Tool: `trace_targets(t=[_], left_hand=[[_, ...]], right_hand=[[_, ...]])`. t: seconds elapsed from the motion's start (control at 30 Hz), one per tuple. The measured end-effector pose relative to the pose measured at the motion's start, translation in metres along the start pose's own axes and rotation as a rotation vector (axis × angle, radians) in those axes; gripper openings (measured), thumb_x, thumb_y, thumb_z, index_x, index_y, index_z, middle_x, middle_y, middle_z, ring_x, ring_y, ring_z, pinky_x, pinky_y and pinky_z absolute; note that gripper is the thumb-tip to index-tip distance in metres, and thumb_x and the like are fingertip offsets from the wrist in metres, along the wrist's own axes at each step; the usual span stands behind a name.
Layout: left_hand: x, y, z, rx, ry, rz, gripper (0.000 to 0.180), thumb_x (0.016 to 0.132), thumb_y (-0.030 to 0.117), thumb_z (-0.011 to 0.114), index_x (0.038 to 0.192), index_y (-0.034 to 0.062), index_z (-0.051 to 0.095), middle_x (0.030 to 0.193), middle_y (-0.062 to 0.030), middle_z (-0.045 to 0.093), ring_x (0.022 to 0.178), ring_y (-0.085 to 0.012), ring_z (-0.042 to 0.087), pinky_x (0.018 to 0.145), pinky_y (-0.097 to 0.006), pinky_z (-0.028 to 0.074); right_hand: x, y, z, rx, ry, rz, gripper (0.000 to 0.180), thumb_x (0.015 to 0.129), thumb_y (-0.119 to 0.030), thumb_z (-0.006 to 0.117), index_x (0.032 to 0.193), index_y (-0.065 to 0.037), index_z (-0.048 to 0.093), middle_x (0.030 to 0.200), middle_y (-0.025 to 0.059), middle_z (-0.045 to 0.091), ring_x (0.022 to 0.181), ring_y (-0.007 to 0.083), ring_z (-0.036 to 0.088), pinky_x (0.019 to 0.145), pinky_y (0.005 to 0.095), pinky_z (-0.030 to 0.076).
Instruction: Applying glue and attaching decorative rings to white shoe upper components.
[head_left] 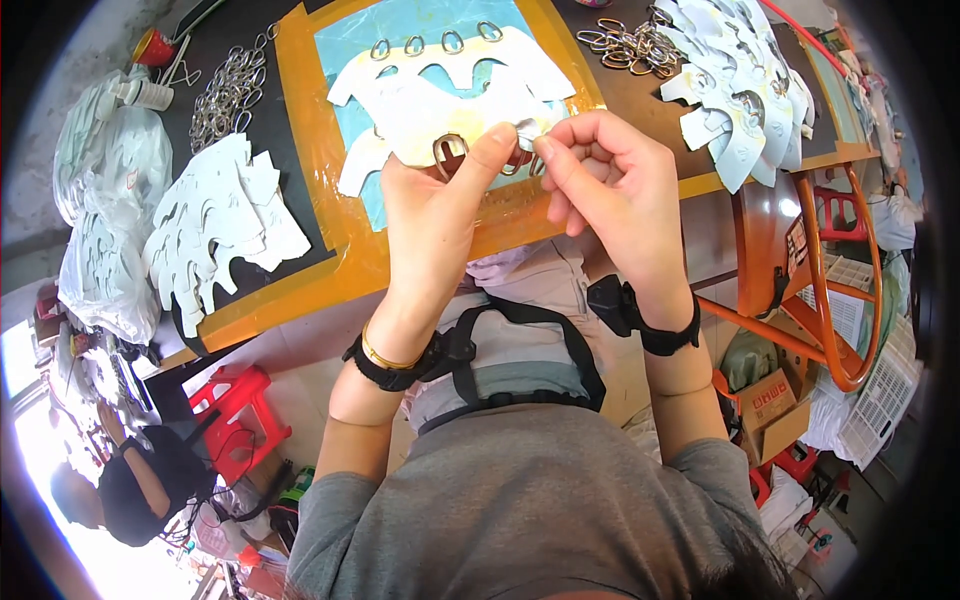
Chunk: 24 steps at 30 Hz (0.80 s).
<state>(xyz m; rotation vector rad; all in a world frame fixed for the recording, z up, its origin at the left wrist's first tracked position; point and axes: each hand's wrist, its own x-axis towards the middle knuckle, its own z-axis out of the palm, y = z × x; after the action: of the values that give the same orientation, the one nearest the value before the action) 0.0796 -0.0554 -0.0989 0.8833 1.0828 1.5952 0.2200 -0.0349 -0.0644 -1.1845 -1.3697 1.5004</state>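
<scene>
My left hand (437, 200) is closed on the near edge of a white scalloped cut piece (440, 115), its thumb lying along the tabs. An oval metal ring (449, 155) sits at that edge beside the thumb. My right hand (617, 180) pinches at a small tab of the same piece, thumb against forefinger. Another ring shows partly between the two hands; the fingertips hide how it sits. Farther back, a second scalloped piece (540, 65) carries several metal rings (452, 42) in a row along its far edge.
A blue sheet (345, 40) lies under the work, framed by orange tape (300, 90). Loose rings (228, 95) and stacked white pieces (215, 215) are at left. At right lie more rings (628, 47) and white pieces (745, 100). A person (150, 480) is at lower left, by a red stool (240, 415).
</scene>
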Motion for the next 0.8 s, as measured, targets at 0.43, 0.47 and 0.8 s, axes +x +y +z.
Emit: trace_targets(t=[0.43, 0.47, 0.8], left_hand=[[-0.007, 0.014, -0.002, -0.047, -0.091, -0.114, 0.026, 0.075, 0.001, 0.068, 0.099, -0.0025, 0.059, 0.093, -0.004, 0.062, 0.081, -0.0095, 0.057, 0.073, -0.024, 0.047], [-0.007, 0.012, -0.002, -0.047, -0.092, -0.115, 0.026, 0.075, 0.001, 0.068, 0.099, -0.0025, 0.059, 0.093, -0.004, 0.062, 0.081, -0.0095, 0.057, 0.073, -0.024, 0.047], [-0.009, 0.009, 0.0, -0.119, -0.064, -0.132, 0.024, 0.075, 0.002, 0.065, 0.098, -0.0022, 0.059, 0.087, -0.0016, 0.06, 0.076, -0.0072, 0.055, 0.068, -0.022, 0.046]], right_hand=[[-0.004, -0.008, -0.006, -0.066, -0.055, -0.005, 0.011, 0.084, -0.006, 0.063, 0.082, 0.002, 0.057, 0.063, 0.0028, 0.057, 0.048, 0.0048, 0.054, 0.039, 0.0178, 0.039], [-0.005, -0.007, -0.006, -0.066, -0.054, -0.004, 0.011, 0.084, -0.006, 0.063, 0.082, 0.002, 0.057, 0.063, 0.0028, 0.057, 0.048, 0.0048, 0.054, 0.039, 0.0178, 0.039], [-0.003, -0.007, -0.005, -0.173, 0.111, -0.441, 0.013, 0.079, -0.002, 0.067, 0.089, -0.001, 0.058, 0.074, -0.0003, 0.053, 0.064, 0.0049, 0.049, 0.055, 0.019, 0.04]])
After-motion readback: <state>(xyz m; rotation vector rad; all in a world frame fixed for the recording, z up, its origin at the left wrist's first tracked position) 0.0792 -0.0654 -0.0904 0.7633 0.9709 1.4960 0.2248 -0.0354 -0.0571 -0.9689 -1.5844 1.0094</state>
